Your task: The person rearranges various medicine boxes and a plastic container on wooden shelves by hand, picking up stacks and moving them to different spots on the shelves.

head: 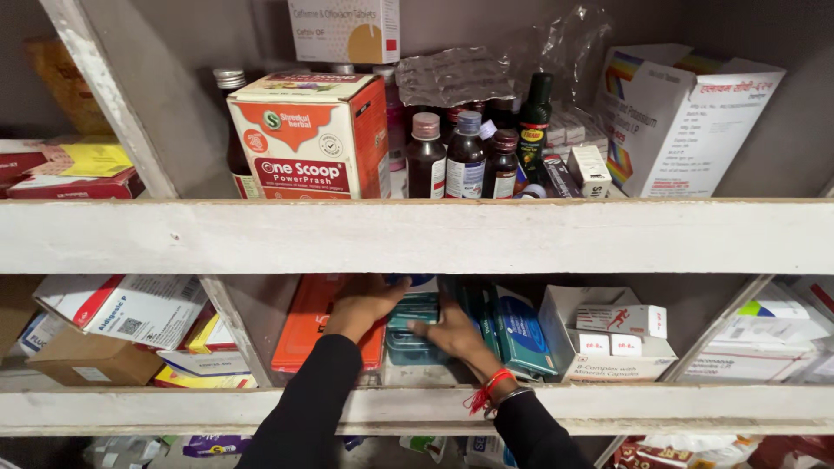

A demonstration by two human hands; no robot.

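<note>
I see both hands reaching into the lower shelf compartment, just under the white shelf board (417, 236). My left hand (363, 304) rests with fingers spread on the top of the stack of teal boxes (414, 326), its palm over the orange box (308, 323) lying just left of that stack. My right hand (452, 333) lies against the stack's right side, fingers laid flat on it — neither hand is clamped shut, and the two sit close together on either side of the stack. Right of the stack stands a teal-and-blue packet (523, 334), then a white carton (608, 343). Above the board stand dark syrup bottles (465, 156) and an orange-and-white box (308, 135).
</note>
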